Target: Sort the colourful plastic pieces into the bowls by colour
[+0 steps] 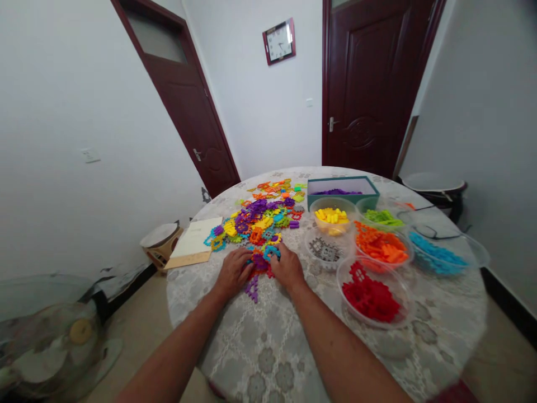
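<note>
My right hand (287, 267) is closed on a blue gear piece (272, 253), with the thumb and fingers at its rim, just over the near end of a mixed heap of plastic gear pieces (255, 218). My left hand (234, 272) lies on the near left side of that heap, fingers stretched toward the pieces and thumb apart; its fingertips are partly hidden among them. Between both hands are purple pieces (260, 262) and some red ones. A purple triangular piece (252, 289) lies on the tablecloth just nearer to me.
On the right stand clear bowls of sorted pieces: yellow (331, 217), green (382, 218), grey (324, 249), orange (381, 246), blue (438, 254) and red (371, 294). Behind them is a green-edged box (343, 197) with purple pieces. An open notebook (195, 240) lies left.
</note>
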Motion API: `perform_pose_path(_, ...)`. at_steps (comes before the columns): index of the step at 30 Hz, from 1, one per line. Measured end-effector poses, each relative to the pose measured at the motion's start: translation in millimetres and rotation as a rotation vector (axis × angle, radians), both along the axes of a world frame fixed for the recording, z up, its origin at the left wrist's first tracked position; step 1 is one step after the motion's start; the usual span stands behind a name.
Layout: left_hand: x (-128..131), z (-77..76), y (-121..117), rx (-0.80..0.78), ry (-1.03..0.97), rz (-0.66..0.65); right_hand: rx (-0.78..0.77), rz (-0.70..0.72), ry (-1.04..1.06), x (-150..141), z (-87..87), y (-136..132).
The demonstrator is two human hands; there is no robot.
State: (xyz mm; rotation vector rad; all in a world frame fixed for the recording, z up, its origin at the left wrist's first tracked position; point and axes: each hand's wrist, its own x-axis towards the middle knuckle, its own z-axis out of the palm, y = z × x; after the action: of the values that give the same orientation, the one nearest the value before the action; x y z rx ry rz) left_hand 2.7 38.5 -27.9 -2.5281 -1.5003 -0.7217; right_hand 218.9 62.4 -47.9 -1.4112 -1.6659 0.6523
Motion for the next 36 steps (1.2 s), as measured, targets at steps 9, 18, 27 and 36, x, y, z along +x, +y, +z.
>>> perform_pose_path(9, -9.0, -14.5, 14.0, 0.002, 0.159, -0.088, 0.068, -0.061, 0.1, 1.6, 7.2, 1.5)
perform_pose_path(18, 17.0, -13.2, 18.9, 0.037, 0.133, -0.073, 0.172, -0.192, 0.142, 9.6, 19.6, -5.9)
perform_pose_path(27, 17.2, -10.3, 13.9, 0.019, -0.066, -0.095, 0.304, -0.293, 0.274, 20.5, 34.5, -18.7)
perform_pose_path(36, 4.9, -16.6, 23.7, 0.026, -0.138, -0.137, 0.315, -0.239, 0.404, 58.6, 89.3, -69.7)
